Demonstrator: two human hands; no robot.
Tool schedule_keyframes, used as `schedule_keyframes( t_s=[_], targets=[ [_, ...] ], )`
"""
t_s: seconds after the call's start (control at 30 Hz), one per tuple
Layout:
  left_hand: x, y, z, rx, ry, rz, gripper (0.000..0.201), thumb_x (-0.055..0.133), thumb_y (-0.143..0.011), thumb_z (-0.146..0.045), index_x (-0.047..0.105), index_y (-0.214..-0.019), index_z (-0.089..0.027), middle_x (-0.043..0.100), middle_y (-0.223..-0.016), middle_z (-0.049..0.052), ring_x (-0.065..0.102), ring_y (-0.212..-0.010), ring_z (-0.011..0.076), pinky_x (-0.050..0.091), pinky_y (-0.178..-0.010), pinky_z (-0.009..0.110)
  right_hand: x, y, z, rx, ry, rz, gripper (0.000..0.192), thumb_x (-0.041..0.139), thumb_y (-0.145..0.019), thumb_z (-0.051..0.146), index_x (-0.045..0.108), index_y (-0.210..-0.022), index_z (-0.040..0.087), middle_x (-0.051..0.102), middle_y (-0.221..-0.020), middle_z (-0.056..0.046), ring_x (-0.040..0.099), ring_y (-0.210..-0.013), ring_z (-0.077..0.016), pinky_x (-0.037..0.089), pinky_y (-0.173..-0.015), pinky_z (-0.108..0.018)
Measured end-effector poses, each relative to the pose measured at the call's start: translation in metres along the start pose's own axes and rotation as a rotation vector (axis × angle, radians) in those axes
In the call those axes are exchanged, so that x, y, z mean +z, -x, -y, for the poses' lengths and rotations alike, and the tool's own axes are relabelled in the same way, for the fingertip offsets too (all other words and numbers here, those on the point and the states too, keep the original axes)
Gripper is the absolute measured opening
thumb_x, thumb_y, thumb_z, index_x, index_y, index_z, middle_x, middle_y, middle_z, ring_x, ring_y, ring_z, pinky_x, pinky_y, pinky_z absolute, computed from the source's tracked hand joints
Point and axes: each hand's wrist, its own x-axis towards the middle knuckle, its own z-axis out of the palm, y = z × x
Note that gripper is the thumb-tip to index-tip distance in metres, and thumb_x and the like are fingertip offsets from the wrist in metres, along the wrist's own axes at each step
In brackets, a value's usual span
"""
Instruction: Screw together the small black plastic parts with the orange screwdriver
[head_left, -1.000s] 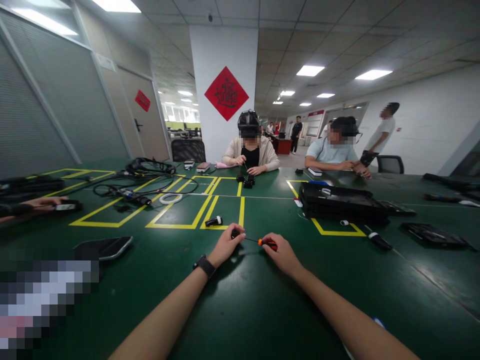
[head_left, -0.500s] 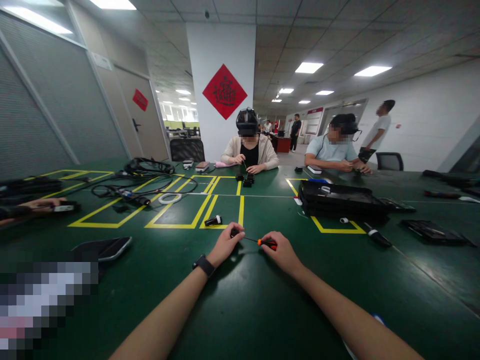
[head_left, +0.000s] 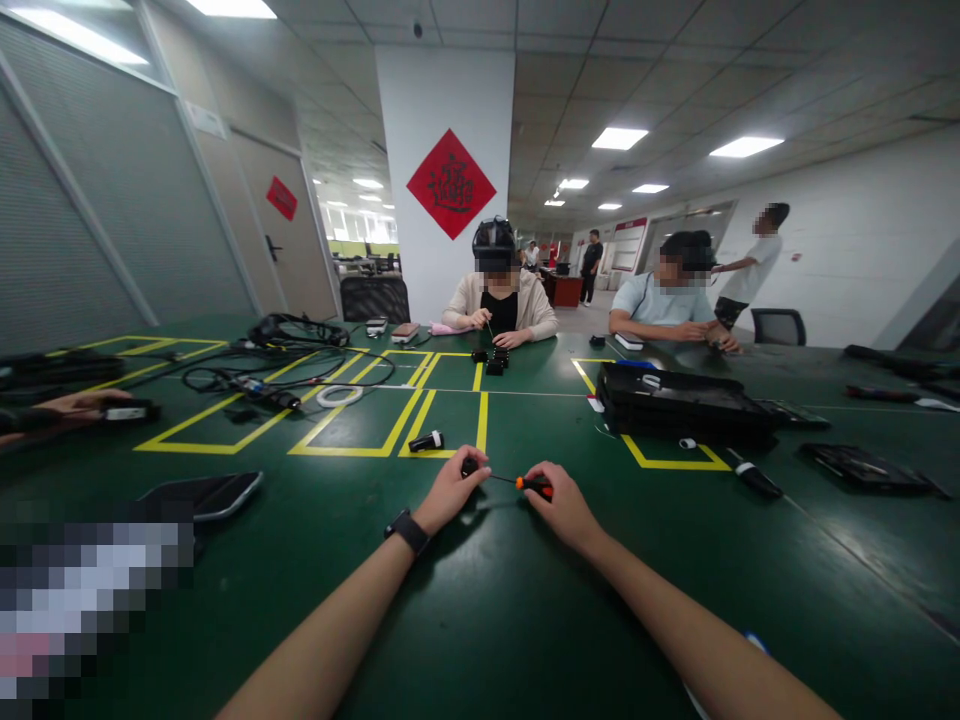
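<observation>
My left hand (head_left: 452, 490) pinches a small black part (head_left: 469, 467) just above the green table (head_left: 480, 620). My right hand (head_left: 564, 506) grips a small screwdriver with an orange and black handle (head_left: 537, 486). Its thin shaft runs left and its tip meets the black part. The two hands are a hand's width apart. A black watch sits on my left wrist (head_left: 409, 529). A small black cylinder with a white end (head_left: 427, 441) lies on the yellow tape just beyond my left hand.
A phone (head_left: 206, 495) lies at the left. Cables (head_left: 285, 365) and a white ring (head_left: 341, 396) lie further back. A black case (head_left: 682, 403) stands at the right. Two people sit across the table; another person's hand (head_left: 64, 408) rests at the far left.
</observation>
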Motion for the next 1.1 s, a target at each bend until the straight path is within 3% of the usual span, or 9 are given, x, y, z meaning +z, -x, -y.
schedule_keyframes(
  t_s=[0.17,0.27,0.4,0.5,0.67,0.87,1.0,1.1],
  targets=[
    [-0.0005,0.0006,-0.0019,0.005,-0.007,0.011,0.019,0.052,-0.076,-0.032,0.052,-0.09,-0.019,0.054,-0.079,-0.001,0.05,-0.075,0.0135,0.038,-0.074,0.027,0.003,-0.0008,-0.0039,0.012,-0.017,-0.003,0.018,0.051,-0.078,0.024,0.056,-0.094,0.019,0.056,-0.093,-0.004,0.05,-0.087,-0.0161,0.04,-0.08,-0.031],
    [-0.001,0.0006,-0.0028,-0.005,-0.018,0.009,0.019,0.052,-0.076,-0.032,0.052,-0.09,-0.019,0.054,-0.078,-0.002,0.05,-0.075,0.0135,0.038,-0.073,0.027,0.0023,-0.0021,-0.0049,-0.012,0.01,0.022,0.017,0.042,-0.083,0.022,0.059,-0.085,0.018,0.057,-0.087,-0.004,0.05,-0.086,-0.0158,0.039,-0.08,-0.031],
    [-0.001,0.0007,-0.0026,0.005,-0.025,-0.003,0.017,0.051,-0.077,-0.032,0.052,-0.089,-0.019,0.055,-0.08,-0.001,0.051,-0.077,0.0138,0.039,-0.075,0.027,0.0014,-0.0013,-0.0033,-0.045,0.014,0.008,0.011,0.052,-0.076,0.019,0.056,-0.085,0.019,0.056,-0.087,-0.003,0.05,-0.086,-0.0161,0.039,-0.078,-0.03],
    [-0.0004,0.0007,-0.0016,0.016,-0.026,-0.005,0.016,0.051,-0.077,-0.031,0.053,-0.087,-0.019,0.055,-0.082,-0.001,0.051,-0.078,0.0138,0.038,-0.075,0.027,0.0026,-0.0005,-0.0027,-0.036,0.007,-0.007,0.019,0.057,-0.071,0.021,0.055,-0.091,0.019,0.056,-0.091,-0.003,0.05,-0.087,-0.0167,0.04,-0.078,-0.031],
    [0.0004,0.0003,0.0005,0.014,-0.006,-0.003,0.017,0.052,-0.076,-0.031,0.052,-0.088,-0.019,0.055,-0.079,-0.001,0.051,-0.075,0.0134,0.039,-0.073,0.027,0.0026,-0.0014,-0.003,-0.016,0.031,0.021,0.015,0.046,-0.081,0.024,0.059,-0.085,0.018,0.057,-0.086,-0.004,0.05,-0.086,-0.0167,0.038,-0.08,-0.032],
    [-0.0002,0.0005,0.0001,0.008,0.006,0.007,0.02,0.055,-0.074,-0.032,0.051,-0.089,-0.018,0.054,-0.076,-0.002,0.051,-0.072,0.0127,0.039,-0.071,0.026,0.0007,-0.0008,0.0002,-0.026,0.021,0.015,0.017,0.054,-0.075,0.024,0.056,-0.092,0.019,0.056,-0.092,-0.004,0.049,-0.088,-0.0165,0.039,-0.079,-0.03],
    [-0.0007,0.0011,-0.0022,0.003,-0.002,0.012,0.02,0.054,-0.075,-0.032,0.051,-0.09,-0.019,0.054,-0.077,-0.002,0.051,-0.072,0.0129,0.039,-0.072,0.026,0.0003,-0.001,0.0001,-0.017,0.033,0.041,0.017,0.044,-0.083,0.025,0.058,-0.087,0.018,0.056,-0.088,-0.004,0.049,-0.086,-0.0165,0.038,-0.08,-0.031],
    [-0.0009,0.0018,-0.0042,0.002,0.0,0.011,0.02,0.053,-0.075,-0.032,0.051,-0.09,-0.018,0.054,-0.077,-0.001,0.051,-0.072,0.013,0.039,-0.072,0.027,-0.0001,-0.0009,-0.0005,-0.037,0.03,0.035,0.011,0.049,-0.079,0.022,0.057,-0.085,0.018,0.056,-0.087,-0.003,0.049,-0.085,-0.0164,0.038,-0.079,-0.031]
  ],
)
